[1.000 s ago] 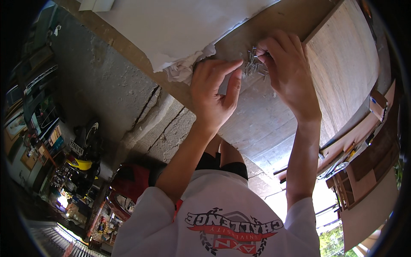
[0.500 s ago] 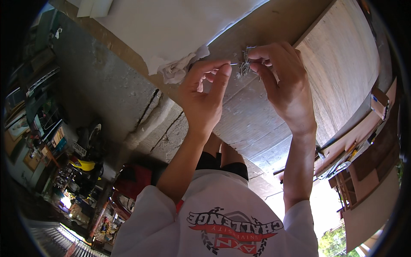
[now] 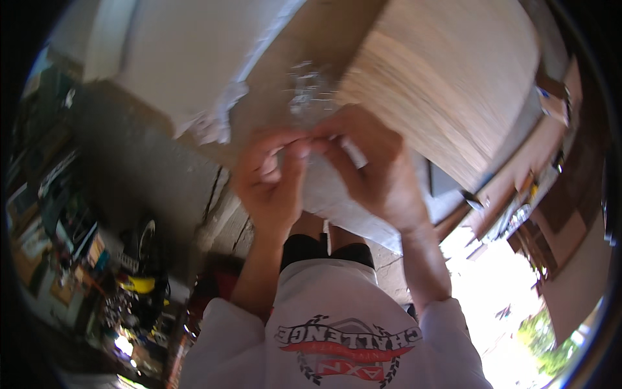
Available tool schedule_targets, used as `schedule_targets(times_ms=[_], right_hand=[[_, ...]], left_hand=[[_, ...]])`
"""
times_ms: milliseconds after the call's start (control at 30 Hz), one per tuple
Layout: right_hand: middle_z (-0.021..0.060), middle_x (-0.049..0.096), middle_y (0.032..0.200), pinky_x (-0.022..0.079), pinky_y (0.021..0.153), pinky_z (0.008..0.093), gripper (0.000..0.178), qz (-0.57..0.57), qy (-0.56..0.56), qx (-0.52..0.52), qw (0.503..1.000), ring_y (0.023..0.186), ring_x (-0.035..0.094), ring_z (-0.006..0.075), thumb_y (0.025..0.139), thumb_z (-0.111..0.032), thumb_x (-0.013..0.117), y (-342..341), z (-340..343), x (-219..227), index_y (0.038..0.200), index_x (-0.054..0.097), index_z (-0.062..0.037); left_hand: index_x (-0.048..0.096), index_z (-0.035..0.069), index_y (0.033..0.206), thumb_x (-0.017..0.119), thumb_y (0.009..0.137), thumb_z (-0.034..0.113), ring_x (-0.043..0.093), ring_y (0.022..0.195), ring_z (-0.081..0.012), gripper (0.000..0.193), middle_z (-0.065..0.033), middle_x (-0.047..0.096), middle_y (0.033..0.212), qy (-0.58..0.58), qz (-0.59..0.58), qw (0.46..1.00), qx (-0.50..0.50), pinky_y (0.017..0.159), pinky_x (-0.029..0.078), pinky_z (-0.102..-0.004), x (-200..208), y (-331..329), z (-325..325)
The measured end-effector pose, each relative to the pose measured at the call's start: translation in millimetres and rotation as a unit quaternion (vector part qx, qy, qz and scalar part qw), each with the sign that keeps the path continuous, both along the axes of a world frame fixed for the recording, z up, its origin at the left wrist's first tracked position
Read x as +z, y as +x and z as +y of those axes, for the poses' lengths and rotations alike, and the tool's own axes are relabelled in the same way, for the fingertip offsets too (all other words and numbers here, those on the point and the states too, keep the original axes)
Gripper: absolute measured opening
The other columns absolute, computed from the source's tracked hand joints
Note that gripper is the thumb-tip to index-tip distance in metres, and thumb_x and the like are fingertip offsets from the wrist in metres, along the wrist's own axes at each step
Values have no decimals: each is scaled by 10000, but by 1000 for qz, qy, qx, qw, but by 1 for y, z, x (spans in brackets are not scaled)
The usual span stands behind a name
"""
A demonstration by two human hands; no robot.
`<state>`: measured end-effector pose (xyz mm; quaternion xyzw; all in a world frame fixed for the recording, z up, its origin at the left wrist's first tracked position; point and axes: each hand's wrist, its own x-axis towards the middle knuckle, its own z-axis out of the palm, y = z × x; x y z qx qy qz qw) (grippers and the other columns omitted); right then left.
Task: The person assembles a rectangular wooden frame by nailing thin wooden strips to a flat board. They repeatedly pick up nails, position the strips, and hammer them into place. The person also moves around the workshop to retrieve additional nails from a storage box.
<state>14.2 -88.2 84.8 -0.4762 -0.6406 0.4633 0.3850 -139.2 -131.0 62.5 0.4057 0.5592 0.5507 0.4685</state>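
In front of my body, the fingertips of my two hands meet over the work surface [image 3: 324, 39]. My left hand [image 3: 271, 185] is closed in a pinch of thumb and forefinger; the nail seen there a moment ago is now lost in blur. My right hand [image 3: 379, 168] also pinches, its thumb and forefinger touching the left fingertips. Whatever lies between the right fingers is too small and smeared to make out. Just beyond the hands, a loose heap of thin metal nails [image 3: 308, 91] lies on the surface.
A wood-grained board [image 3: 447, 71] lies to the right of the nails. On the left is a large white sheet [image 3: 188, 58] with a torn, crumpled corner [image 3: 214, 124]. Cracked concrete floor [image 3: 142, 129] and a motorcycle with a yellow panel [image 3: 137, 284] are farther left.
My right hand has left the heap of nails and come over to my left hand, so their fingertips touch. The whole view has shifted and blurred.
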Motion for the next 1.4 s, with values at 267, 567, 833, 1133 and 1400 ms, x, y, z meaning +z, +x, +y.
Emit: schedule_targets(times_ms=[267,567,833,1133,1400], right_hand=[[56,688,928,525,749,272,75,172,-223,-137,950,839,642,109,957,50,663,50,-93,12,1021,672,12],[81,710,906,513,697,251,341,22,-210,-355,911,776,637,100,993,5,594,132,-174,4,1334,576,15],[79,685,816,490,640,245,472,68,-190,-394,897,677,587,88,1020,-39,567,153,-175,-40,1472,448,20],[153,667,869,545,692,405,347,-143,-122,-459,868,750,689,323,946,-61,666,171,-248,-13,1281,588,-10],[166,590,973,529,773,463,453,-282,-230,-409,837,892,644,354,849,-88,751,161,-310,-18,1247,546,-22]], left_hand=[[679,-46,1069,729,844,-120,617,937,-166,242,-134,627,1065,-26,-135,977,-162,859,492,-314,7,45,-43],[699,-26,988,729,891,-76,628,874,-126,113,-87,684,964,-53,-30,962,-265,809,500,-274,3,112,-57],[724,10,961,784,900,19,653,833,-105,86,-44,745,903,117,190,946,-233,778,508,-257,-16,181,-36],[725,77,936,788,873,87,647,935,-244,90,-53,737,965,230,308,882,-272,896,468,-380,-38,216,-29],[759,50,941,810,867,68,649,985,-210,92,-59,742,993,240,326,879,-252,882,515,-336,-47,219,-31]])
